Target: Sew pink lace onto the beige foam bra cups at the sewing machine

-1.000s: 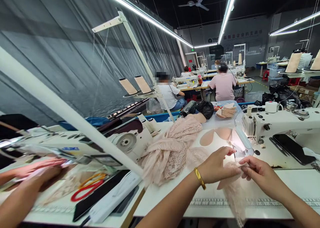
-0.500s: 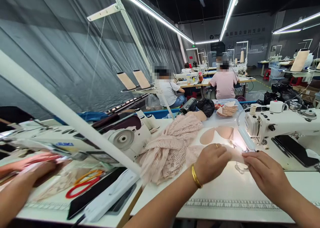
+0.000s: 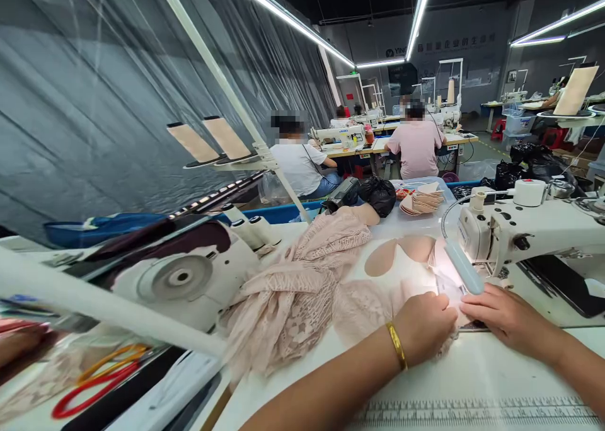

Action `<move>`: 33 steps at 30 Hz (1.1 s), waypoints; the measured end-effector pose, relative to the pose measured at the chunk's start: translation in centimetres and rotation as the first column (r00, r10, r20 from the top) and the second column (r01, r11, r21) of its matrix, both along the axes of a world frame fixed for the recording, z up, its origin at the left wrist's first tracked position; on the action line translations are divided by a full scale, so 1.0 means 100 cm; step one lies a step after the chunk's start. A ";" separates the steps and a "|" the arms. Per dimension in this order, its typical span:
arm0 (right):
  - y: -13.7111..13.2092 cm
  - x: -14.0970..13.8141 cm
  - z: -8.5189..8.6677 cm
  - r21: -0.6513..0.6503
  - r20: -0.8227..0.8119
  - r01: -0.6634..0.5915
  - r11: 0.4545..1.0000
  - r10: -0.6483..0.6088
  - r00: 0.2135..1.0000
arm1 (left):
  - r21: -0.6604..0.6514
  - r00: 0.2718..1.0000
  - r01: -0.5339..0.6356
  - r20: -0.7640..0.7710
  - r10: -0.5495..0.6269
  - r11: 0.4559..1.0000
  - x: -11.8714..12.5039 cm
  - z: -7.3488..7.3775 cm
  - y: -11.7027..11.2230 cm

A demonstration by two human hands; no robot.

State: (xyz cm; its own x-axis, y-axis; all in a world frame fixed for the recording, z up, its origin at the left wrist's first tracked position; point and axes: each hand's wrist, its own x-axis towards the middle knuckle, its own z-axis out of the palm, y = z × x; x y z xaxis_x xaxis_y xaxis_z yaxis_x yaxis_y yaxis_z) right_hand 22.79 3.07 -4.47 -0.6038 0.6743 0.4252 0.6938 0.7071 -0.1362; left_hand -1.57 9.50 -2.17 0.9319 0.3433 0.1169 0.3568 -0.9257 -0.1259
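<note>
My left hand, with a gold bangle on its wrist, is closed on pale pink sheer fabric in front of the sewing machine. Close beside it, my right hand has its fingers together at the fabric's right edge, its thumb partly hidden. A lit lamp on a bent neck shines just above the fingertips and covers part of the needle area. Left of my hands lies a heap of pink lace. Beige cup-shaped pieces rest behind the fabric.
A printed ruler runs along the table's front edge. A clear plastic box holds stacked beige pieces. At left, a second machine, a slanting white pole and red-handled scissors stand near a co-worker's hand. Other people sit further back.
My hands have come down with the fabric to the table by the machine's needle area. The view has turned right, and the co-worker's hands have mostly left it.
</note>
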 end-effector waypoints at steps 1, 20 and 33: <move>-0.002 0.001 0.000 -0.036 0.010 0.008 0.999 -0.007 1.000 | 0.007 0.999 0.007 0.046 -0.007 1.000 -0.001 -0.003 -0.001; -0.012 0.010 0.003 -0.243 -0.016 -0.018 0.970 0.014 1.000 | 0.022 0.960 0.058 0.273 -0.062 0.998 0.005 -0.011 -0.004; -0.009 0.007 0.000 -0.278 -0.007 0.115 0.954 -0.121 0.993 | -0.021 0.967 0.117 0.230 -0.109 0.993 0.012 -0.015 0.007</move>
State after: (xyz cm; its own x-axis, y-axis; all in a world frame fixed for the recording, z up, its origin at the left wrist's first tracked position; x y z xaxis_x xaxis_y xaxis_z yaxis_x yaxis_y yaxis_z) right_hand 23.48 2.14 -4.52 -0.5047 0.8334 0.2254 0.7641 0.5527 -0.3327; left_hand -0.37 10.20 -3.62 0.9149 0.2446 0.3211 0.2652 -0.9640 -0.0213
